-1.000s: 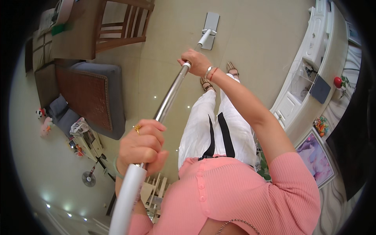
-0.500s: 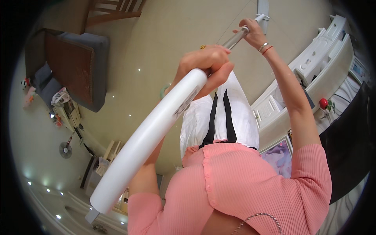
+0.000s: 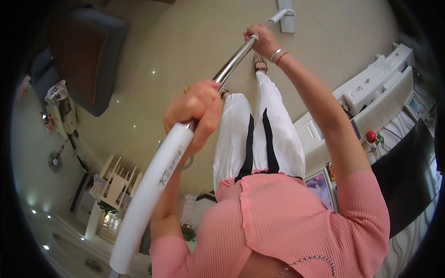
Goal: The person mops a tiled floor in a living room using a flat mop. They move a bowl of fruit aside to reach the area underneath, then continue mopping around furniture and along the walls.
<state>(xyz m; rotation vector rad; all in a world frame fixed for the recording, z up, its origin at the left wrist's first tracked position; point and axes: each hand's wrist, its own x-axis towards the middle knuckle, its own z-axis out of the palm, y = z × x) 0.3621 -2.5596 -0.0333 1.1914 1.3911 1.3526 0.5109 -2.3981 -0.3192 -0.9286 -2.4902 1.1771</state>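
Note:
A long flat mop slants across the view, with a thick white upper handle (image 3: 153, 199), a shiny metal pole (image 3: 235, 58) and a narrow white head (image 3: 287, 21) on the floor at the top. My left hand (image 3: 192, 113) is closed round the pole just beyond the white handle; it is slightly blurred. Farther down, my right hand (image 3: 262, 41) wraps round the pole close to where the metal meets a white lower section. A silver bracelet and a red cord circle my right wrist. The underside of the mop head is hidden.
Glossy beige floor (image 3: 185, 55) stretches around my sandalled feet (image 3: 260, 65). A dark sofa (image 3: 99, 60) stands on the left. White cabinets (image 3: 366, 88) line the right side, with a large black screen (image 3: 408, 180) nearby. Chairs (image 3: 116, 185) and a fan (image 3: 55, 160) are at lower left.
Both hands and the mop have shifted left, and the mop head has slid left across the floor. My left hand has also come lower in view. My sandalled feet now show.

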